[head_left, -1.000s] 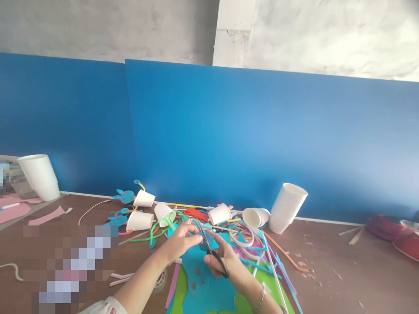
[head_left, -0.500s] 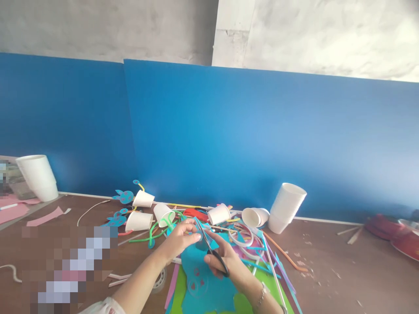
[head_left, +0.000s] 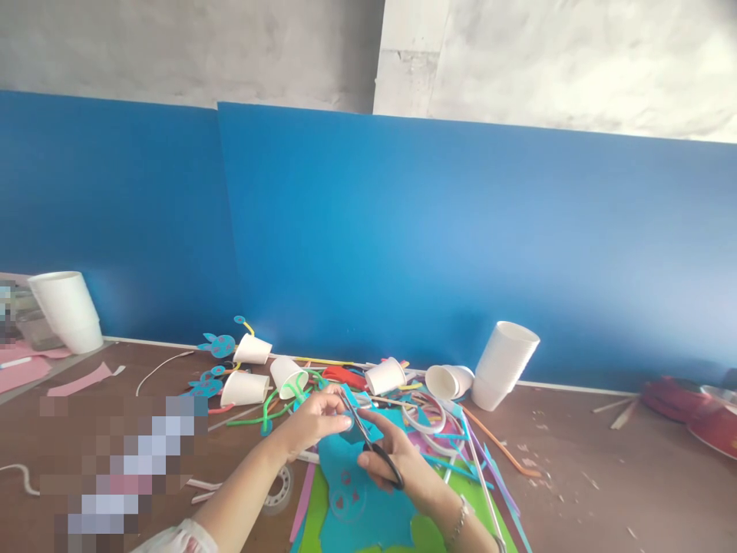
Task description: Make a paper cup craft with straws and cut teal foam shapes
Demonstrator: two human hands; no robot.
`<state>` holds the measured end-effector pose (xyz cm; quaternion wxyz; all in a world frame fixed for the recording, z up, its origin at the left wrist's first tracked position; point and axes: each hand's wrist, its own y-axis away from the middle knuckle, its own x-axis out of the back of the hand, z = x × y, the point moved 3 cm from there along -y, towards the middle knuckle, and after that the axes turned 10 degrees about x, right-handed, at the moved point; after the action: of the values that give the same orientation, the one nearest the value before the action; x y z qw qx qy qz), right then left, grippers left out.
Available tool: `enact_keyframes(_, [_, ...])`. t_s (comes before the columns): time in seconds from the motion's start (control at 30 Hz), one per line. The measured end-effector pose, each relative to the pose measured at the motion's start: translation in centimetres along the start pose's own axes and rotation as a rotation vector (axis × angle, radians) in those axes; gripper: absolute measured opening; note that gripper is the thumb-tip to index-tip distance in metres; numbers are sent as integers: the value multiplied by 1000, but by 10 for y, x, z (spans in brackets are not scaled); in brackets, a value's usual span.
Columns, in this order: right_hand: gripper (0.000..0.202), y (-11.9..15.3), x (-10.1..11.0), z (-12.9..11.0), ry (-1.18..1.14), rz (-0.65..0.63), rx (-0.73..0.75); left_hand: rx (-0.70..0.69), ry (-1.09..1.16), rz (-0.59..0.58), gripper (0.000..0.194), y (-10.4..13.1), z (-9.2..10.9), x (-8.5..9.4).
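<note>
My right hand [head_left: 397, 459] has its fingers through the black handles of a pair of scissors [head_left: 385, 462], their blades pointing up and left. Close against the blades, my left hand [head_left: 315, 421] pinches a small piece of blue paper [head_left: 348, 425], mostly hidden by fingers and blades. Below both hands lies a larger blue sheet [head_left: 368, 514], with a round face drawn on it in red. A green sheet [head_left: 427, 534] shows under it. Left of it, a roll of clear tape [head_left: 279, 490] rests on the brown table.
Several white paper cups [head_left: 245, 389] lie on their sides behind my hands, some with blue rabbit heads [head_left: 219, 346]. Coloured pipe cleaners and strips [head_left: 454, 438] are heaped together. Stacked cups stand right [head_left: 505, 367] and left [head_left: 66, 311]. A blue partition [head_left: 368, 230] rises behind.
The scissor blades have come closer together beside my left hand. My left forearm has shifted slightly left, showing more of the tape roll. The things on the table look unmoved.
</note>
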<state>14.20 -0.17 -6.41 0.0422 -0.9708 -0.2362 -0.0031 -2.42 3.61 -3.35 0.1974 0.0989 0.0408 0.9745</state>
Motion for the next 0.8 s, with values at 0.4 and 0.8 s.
enact_keyframes(0.4, [77, -2, 5, 8, 50, 1, -41, 129, 6, -76, 21, 2, -4, 5])
enact_keyframes(0.8, [37, -9, 5, 6, -110, 275, 146, 170, 77, -46, 20, -1, -12, -9])
